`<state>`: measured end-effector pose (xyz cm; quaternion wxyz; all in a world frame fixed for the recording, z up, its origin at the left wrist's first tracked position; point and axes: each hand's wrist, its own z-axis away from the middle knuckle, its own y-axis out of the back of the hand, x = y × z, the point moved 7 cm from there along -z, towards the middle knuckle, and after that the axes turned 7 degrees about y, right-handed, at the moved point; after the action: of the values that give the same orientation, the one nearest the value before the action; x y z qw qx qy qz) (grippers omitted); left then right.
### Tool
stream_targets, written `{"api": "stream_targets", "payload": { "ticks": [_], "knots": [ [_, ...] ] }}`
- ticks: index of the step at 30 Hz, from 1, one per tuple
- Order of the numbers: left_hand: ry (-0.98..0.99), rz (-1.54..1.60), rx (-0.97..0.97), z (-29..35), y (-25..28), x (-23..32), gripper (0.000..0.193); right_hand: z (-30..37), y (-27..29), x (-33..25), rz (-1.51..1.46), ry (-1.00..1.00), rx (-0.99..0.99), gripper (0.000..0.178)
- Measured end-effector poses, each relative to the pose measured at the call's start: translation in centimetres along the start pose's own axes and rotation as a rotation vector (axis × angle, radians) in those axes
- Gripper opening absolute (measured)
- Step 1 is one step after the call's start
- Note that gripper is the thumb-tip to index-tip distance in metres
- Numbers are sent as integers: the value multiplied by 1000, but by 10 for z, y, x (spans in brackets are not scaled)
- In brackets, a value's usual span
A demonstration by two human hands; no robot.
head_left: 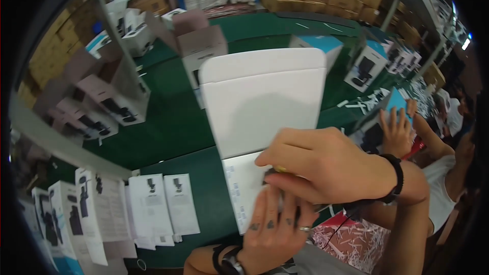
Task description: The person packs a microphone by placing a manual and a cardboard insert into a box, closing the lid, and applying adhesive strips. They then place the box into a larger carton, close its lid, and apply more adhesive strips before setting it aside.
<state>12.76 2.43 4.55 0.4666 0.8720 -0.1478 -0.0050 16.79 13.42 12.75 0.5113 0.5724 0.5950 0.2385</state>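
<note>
In front of me stands a white box with its tall lid (265,107) raised; small blue print runs along the left of its lower part (237,191). My right hand (326,165), with a black bracelet at the wrist, is closed in a pinch over this part. Between its fingers shows a bit of something dark with a yellow spot, mostly hidden. Just below, my left hand (277,229), wearing a ring and a wristwatch, curls its fingers up against the same small thing. Both hands' fingertips meet there, so its kind cannot be made out.
White leaflets (153,206) lie in stacks at the left, beside standing product boxes (99,211). Open cartons (114,94) stand farther back. At the right, another person's hand (397,132) rests on a blue-topped box (374,122). Shredded paper (351,244) fills a container at lower right.
</note>
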Motion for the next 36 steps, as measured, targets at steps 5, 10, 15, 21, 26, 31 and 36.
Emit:
{"api": "stream_targets", "payload": {
  "ticks": [5, 10, 15, 21, 26, 31, 36],
  "knots": [
    [1, -23, 44, 2, 4, 0, 41, -32, -36, 9, 39, 107, 74, 14],
    [-17, 10, 52, 5, 2, -1, 27, -30, -38, 15, 16, 23, 91, 13],
    [-41, 17, 68, 6, 1, -4, 30, -30, -46, 14, 19, 13, 112, 14],
    [-67, 23, 45, -1, 7, -9, 35, -31, -40, 13, 4, -59, 107, 14],
    [-73, 23, 46, -4, 12, -14, 34, -34, -48, 19, -130, -24, 104, 14],
    [-79, 44, 56, -5, 8, -7, 35, -33, -32, 7, -273, -52, 75, 16],
    [-123, 35, 44, -21, -2, 13, 45, -11, -28, 28, -78, -5, 97, 16]
  ]
}}
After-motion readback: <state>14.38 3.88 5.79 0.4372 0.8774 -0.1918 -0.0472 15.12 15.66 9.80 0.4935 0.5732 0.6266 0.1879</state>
